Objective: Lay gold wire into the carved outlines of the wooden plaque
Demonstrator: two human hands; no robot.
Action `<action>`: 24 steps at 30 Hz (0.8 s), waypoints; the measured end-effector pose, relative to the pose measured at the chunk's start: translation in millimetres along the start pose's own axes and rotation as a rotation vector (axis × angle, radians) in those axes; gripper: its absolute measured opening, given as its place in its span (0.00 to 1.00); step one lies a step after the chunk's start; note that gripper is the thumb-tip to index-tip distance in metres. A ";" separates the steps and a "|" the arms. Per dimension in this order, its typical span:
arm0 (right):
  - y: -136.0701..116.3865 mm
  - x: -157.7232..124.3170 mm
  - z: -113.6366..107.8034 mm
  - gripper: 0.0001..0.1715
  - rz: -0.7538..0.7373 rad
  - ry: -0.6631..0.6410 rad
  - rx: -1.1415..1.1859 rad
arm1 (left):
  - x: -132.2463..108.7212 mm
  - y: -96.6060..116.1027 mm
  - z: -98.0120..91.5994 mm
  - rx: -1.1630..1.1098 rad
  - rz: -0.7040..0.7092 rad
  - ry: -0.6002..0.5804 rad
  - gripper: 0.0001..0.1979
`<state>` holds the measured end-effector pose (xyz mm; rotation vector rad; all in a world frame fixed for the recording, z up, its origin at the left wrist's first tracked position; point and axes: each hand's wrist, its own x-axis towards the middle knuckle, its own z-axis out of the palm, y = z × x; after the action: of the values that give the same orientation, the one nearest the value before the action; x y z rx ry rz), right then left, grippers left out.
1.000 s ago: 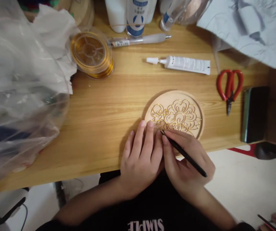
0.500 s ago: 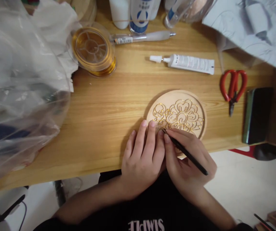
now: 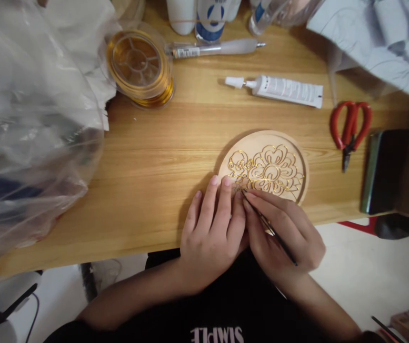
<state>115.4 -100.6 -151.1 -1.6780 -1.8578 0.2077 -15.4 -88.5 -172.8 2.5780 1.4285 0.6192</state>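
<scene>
A round, rimmed wooden plate point(image 3: 227, 159) lies near the table's front edge, bearing a flower pattern point(image 3: 272, 170) outlined in gold wire. My left hand point(image 3: 213, 233) lies on the plate's lower left part and the table, fingers stretched out and slightly apart. In my right hand point(image 3: 286, 233) is a pair of slim black tweezers point(image 3: 279, 240), pinched between thumb and fingers. Their tips touch down on the pattern's lower part, right by my left index finger. My hands cover the plate's lower portion, so the wire there is mostly hidden.
Behind the plate lie a white glue tube point(image 3: 290, 90) and a pen point(image 3: 222, 47). A spool of gold wire point(image 3: 140, 66) stands at back left beside a large plastic bag point(image 3: 36, 128). Red-handled cutters point(image 3: 350, 126) and a phone point(image 3: 386, 171) are on the right; bottles point(image 3: 209, 21) stand behind.
The tweezers have turned a little in my right hand, and that hand has rolled slightly to the right. The tips stay at nearly the same spot. My left hand keeps its place; the view shifts slightly.
</scene>
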 end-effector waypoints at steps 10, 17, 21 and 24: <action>10.7 7.1 -9.6 0.21 -0.143 -0.119 0.007 | -1.2 -0.6 1.0 -0.005 0.015 0.001 0.23; 22.7 18.5 -18.8 0.15 -0.343 -0.223 -0.078 | -2.7 0.2 3.2 -0.024 0.003 0.014 0.28; 30.6 21.8 -22.0 0.14 -0.450 -0.248 -0.112 | -2.3 0.5 3.2 -0.037 0.006 0.023 0.27; 35.8 25.1 -22.6 0.14 -0.511 -0.264 -0.129 | -1.7 0.7 2.6 -0.032 0.009 0.033 0.28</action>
<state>157.7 -76.9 -142.8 -1.2403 -2.4758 0.0996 -14.5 -90.1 -175.4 2.5631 1.4060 0.6832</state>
